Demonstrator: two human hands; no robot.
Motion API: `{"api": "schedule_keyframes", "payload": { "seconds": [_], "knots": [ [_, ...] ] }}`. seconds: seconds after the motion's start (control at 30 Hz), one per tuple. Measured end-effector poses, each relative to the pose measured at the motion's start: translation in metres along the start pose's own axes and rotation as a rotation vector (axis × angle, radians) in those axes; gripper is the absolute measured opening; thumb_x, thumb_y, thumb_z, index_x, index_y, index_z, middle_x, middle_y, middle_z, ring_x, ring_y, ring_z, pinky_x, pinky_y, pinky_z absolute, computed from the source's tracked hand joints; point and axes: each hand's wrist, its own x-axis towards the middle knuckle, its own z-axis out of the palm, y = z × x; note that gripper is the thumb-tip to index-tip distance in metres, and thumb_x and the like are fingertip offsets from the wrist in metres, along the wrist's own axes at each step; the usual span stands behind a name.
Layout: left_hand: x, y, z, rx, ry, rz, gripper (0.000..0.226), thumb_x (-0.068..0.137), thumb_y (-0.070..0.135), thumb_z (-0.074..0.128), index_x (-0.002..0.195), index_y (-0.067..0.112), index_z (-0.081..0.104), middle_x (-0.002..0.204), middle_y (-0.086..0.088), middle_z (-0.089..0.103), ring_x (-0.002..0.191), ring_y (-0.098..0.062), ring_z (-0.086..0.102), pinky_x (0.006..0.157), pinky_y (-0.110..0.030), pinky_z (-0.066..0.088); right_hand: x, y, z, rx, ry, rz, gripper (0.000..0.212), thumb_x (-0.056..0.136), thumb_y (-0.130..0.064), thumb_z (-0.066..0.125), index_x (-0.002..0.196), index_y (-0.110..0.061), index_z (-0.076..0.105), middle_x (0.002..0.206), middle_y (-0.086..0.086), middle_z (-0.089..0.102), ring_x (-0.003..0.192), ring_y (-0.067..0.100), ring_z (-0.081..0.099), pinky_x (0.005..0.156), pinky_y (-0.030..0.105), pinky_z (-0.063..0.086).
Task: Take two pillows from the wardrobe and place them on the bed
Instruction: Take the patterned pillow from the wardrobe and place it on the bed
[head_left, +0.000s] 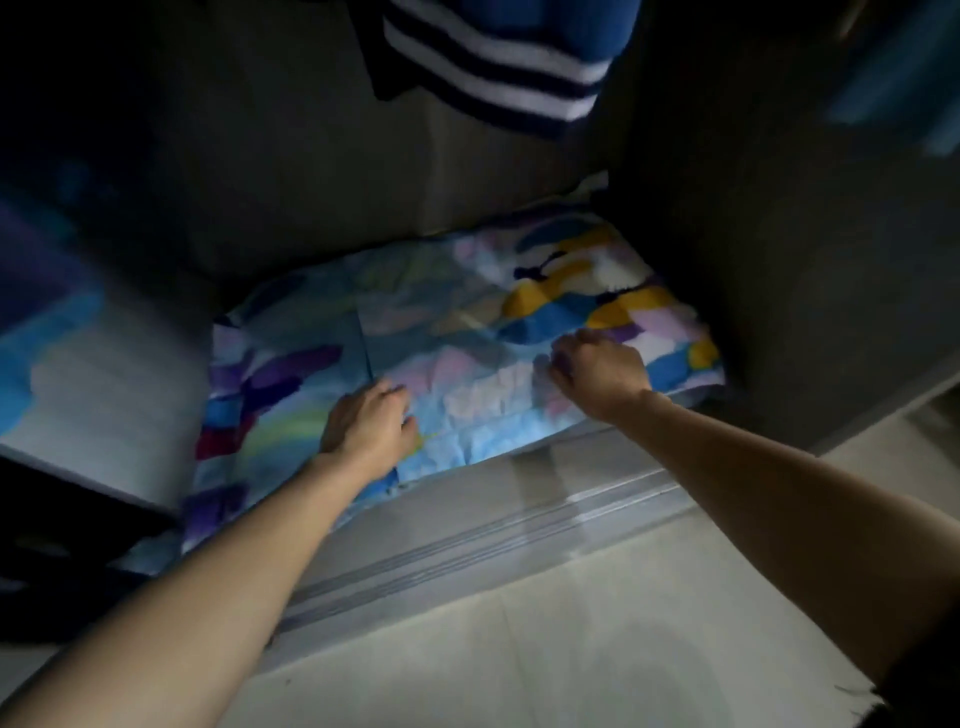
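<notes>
A pillow (447, 322) in a pale blue case with purple, yellow and pink patches lies flat on the wardrobe floor, filling the open bay. My left hand (369, 431) rests on its near edge with fingers curled down over the fabric. My right hand (600, 371) is clenched on the fabric further right, bunching it. Whether a second pillow lies under this one cannot be told. The bed is out of view.
The wardrobe's sliding-door track (467, 540) runs along the front, with pale floor tiles (571, 649) below. A dark door panel (779, 234) stands on the right. A striped blue garment (498, 57) hangs overhead. Blurred blue and white fabric (78, 374) sits at the left.
</notes>
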Motion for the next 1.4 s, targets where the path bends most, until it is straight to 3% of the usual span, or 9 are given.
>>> {"api": "schedule_keyframes", "payload": {
  "seconds": [0.13,0.3,0.47,0.6,0.7,0.8,1.13,1.3,1.4],
  "knots": [
    [0.03,-0.034,0.026,-0.035,0.193,-0.068,0.022,0.083,0.026,0.062,0.091,0.006,0.061,0.1,-0.021,0.059,0.093,-0.04,0.059,0.076,-0.044,0.049,0.046,0.011,0.038,0.055,0.159,-0.077,0.044,0.086,-0.044,0.055,0.118,-0.015,0.055,0.117,0.016,0.058,0.112,0.035,0.05,0.08,0.042,0.047],
    [0.053,-0.074,0.048,-0.044,0.242,-0.232,0.058,0.084,0.047,0.057,0.126,0.006,0.051,0.127,-0.024,0.052,0.116,-0.04,0.048,0.096,-0.047,0.041,0.094,0.031,0.063,0.021,0.026,-0.08,0.076,0.079,-0.069,0.048,0.138,-0.022,0.033,0.144,0.01,0.039,0.133,0.032,0.031,0.106,0.052,0.028],
    [0.079,-0.086,0.071,0.004,0.201,-0.253,0.074,0.083,0.055,0.054,0.142,0.016,0.031,0.15,-0.012,0.033,0.139,-0.028,0.026,0.109,-0.047,0.025,0.137,0.04,0.075,0.0,-0.102,-0.094,0.1,0.069,-0.08,0.047,0.147,-0.028,0.012,0.155,0.005,0.022,0.142,0.027,0.016,0.114,0.054,0.013],
    [0.094,-0.089,0.09,0.03,0.261,-0.251,0.06,0.084,0.054,0.052,0.131,0.017,0.049,0.142,-0.01,0.044,0.134,-0.029,0.033,0.108,-0.047,0.026,0.151,0.04,0.1,-0.063,-0.043,-0.194,0.076,0.076,-0.071,0.052,0.137,-0.028,0.04,0.144,-0.002,0.042,0.132,0.027,0.034,0.107,0.049,0.022],
    [0.103,-0.082,0.096,-0.024,0.375,-0.202,0.038,0.075,0.042,0.052,0.097,0.015,0.068,0.114,-0.01,0.064,0.11,-0.033,0.054,0.094,-0.043,0.039,0.154,0.039,0.112,-0.033,0.076,-0.268,0.035,0.084,-0.045,0.06,0.113,-0.025,0.064,0.123,0.0,0.061,0.116,0.029,0.048,0.094,0.042,0.032],
    [0.105,-0.073,0.098,-0.041,0.43,-0.171,0.019,0.074,0.026,0.052,0.077,0.013,0.065,0.092,-0.011,0.067,0.09,-0.033,0.059,0.081,-0.041,0.044,0.154,0.035,0.113,0.065,0.162,-0.283,0.013,0.086,-0.024,0.059,0.089,-0.017,0.07,0.099,0.007,0.07,0.097,0.032,0.058,0.084,0.039,0.038],
    [0.082,-0.053,0.094,-0.383,0.805,-0.323,0.019,0.088,0.014,0.043,0.091,0.002,0.058,0.082,-0.031,0.065,0.075,-0.047,0.06,0.063,-0.046,0.049,0.111,0.017,0.102,0.148,0.457,-0.2,0.016,0.088,-0.006,0.058,0.072,-0.003,0.058,0.068,0.02,0.062,0.062,0.037,0.059,0.056,0.038,0.046],
    [0.066,-0.037,0.082,-0.35,0.761,-0.411,0.01,0.092,0.009,0.043,0.089,0.002,0.05,0.071,-0.037,0.062,0.065,-0.052,0.06,0.053,-0.048,0.047,0.081,0.008,0.084,0.071,0.324,-0.165,0.013,0.07,0.007,0.063,0.07,-0.001,0.053,0.059,0.024,0.059,0.05,0.04,0.058,0.045,0.036,0.039],
    [0.05,-0.037,0.064,-0.257,0.684,-0.386,0.019,0.091,0.017,0.039,0.087,0.003,0.051,0.061,-0.037,0.06,0.055,-0.052,0.06,0.05,-0.049,0.049,0.064,0.005,0.065,-0.011,0.212,-0.124,0.008,0.086,-0.012,0.056,0.082,-0.005,0.055,0.071,0.022,0.068,0.062,0.041,0.064,0.05,0.038,0.041]
  ]
}}
